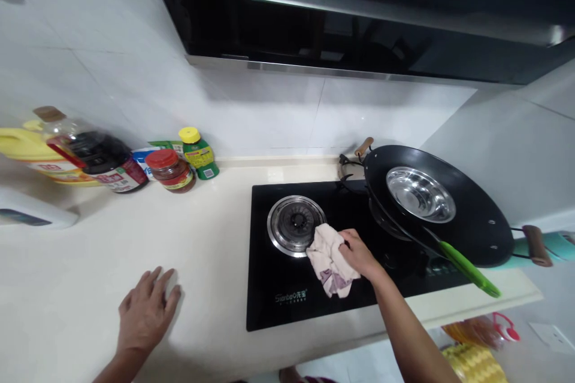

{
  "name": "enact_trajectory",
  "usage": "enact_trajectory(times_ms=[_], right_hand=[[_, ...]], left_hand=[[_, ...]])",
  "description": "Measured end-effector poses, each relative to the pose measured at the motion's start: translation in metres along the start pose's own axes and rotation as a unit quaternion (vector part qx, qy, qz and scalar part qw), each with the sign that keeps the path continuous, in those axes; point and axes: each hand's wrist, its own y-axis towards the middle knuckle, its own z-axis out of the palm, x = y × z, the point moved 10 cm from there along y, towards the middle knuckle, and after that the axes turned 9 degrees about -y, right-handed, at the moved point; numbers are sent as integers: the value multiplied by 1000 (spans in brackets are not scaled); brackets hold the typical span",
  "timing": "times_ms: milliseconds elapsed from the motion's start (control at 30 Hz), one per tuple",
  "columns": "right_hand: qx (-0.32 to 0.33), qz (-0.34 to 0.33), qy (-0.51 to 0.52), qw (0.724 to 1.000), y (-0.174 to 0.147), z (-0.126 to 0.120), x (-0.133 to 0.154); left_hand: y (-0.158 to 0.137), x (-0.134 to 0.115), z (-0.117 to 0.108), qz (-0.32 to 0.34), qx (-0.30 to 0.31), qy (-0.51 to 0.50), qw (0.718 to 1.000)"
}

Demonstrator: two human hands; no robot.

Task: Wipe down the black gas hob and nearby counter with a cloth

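Note:
My right hand (358, 253) grips a crumpled pale cloth (330, 256) with a purple patch. The cloth lies on the black glass cooktop (274, 275) and touches the lower right of the left burner's metal ring (275, 238). Resting on the pale countertop (211, 275) to the left of the cooktop is my left hand (146, 310), its fingers apart and nothing in it. On the right burner sits a large black wok (476, 209) with wooden handles. Inside it are a shiny metal bowl (421, 194) and a utensil with a green handle (467, 266), whose working end I cannot make out.
Along the wall at left stand a dark sauce bottle (103, 158), a red-lidded jar (173, 173), a green bottle with a yellow cap (198, 155) and a yellow jug (27, 146). A black range hood (350, 30) hangs overhead. Below the counter's right end is an oil bottle (480, 333).

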Motion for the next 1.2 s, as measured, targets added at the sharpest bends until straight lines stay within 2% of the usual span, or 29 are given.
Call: enact_trajectory(times_ms=[100,167,233,333,433,533,600,667,733,833,933,1000,1067,1133,1200], right_hand=[[-57,37,-76,995,4,-25,-14],[-82,39,-116,989,-2,-28,-11],[-75,19,-165,983,-11,-17,1],[-16,-21,-233,972,-17,17,25],[40,1,-274,961,-8,44,30],[26,33,-292,955,-4,48,26],[-1,22,-297,955,-14,51,31],[-11,-4,-289,957,-36,65,44],[-1,-44,-262,964,-59,90,66],[34,-128,-205,970,-83,135,116],[82,-212,-162,960,-90,168,166],[106,-256,-146,950,-92,175,186],[124,-299,-132,937,-99,174,194],[139,-342,-114,922,-114,168,188],[152,-376,-97,909,-131,162,171]], left_hand=[[1,1,2,0,9,-5,1000],[1,1,2,-1,9,-4,1000],[1,1,1,-2,9,-1,1000],[1,-1,1,1,15,3,1000],[0,-2,1,-4,17,7,1000],[-1,-4,0,-5,12,11,1000],[-2,-5,-2,-4,3,11,1000],[-2,-6,-3,0,-4,6,1000],[-2,-8,-3,6,-8,2,1000],[-1,-10,-4,13,-3,5,1000],[0,-10,-4,8,7,14,1000],[1,-11,-5,5,13,18,1000],[1,-13,-7,6,18,20,1000],[2,-14,-7,6,25,18,1000],[2,-13,-7,0,28,10,1000]])
